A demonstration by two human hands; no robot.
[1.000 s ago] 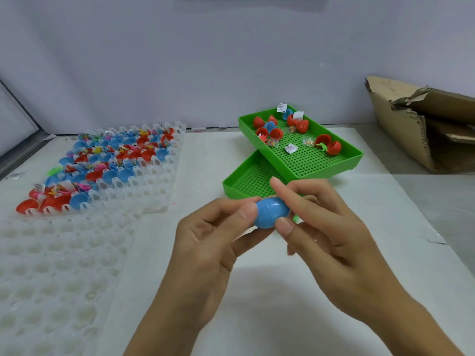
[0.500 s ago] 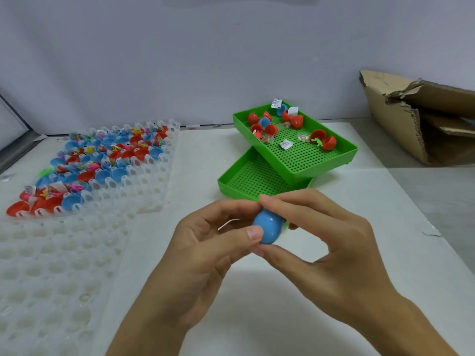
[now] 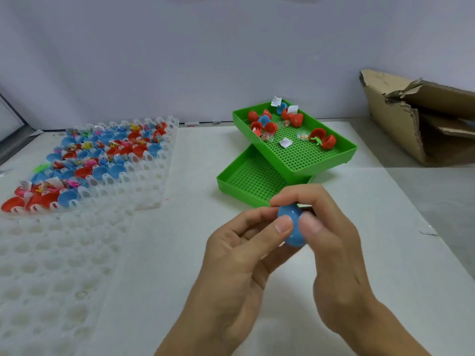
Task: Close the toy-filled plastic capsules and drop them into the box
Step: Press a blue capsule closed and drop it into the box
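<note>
A blue plastic capsule is held above the white table between both hands, standing nearly upright with its two halves together. My left hand pinches it with thumb and fingers from the left. My right hand grips it from the right, index finger curled over its top. The cardboard box lies at the far right with its flaps open. Open red and blue capsule halves with small toys lie in the upper green tray.
A second green tray sits under the upper one. At the left, a clear cell tray holds several red and blue open capsules. Another clear cell tray with bare cells lies at the front left. A wall runs behind.
The capsule has turned from lying sideways to nearly upright between my fingers, and both hands have shifted slightly right and lower in view.
</note>
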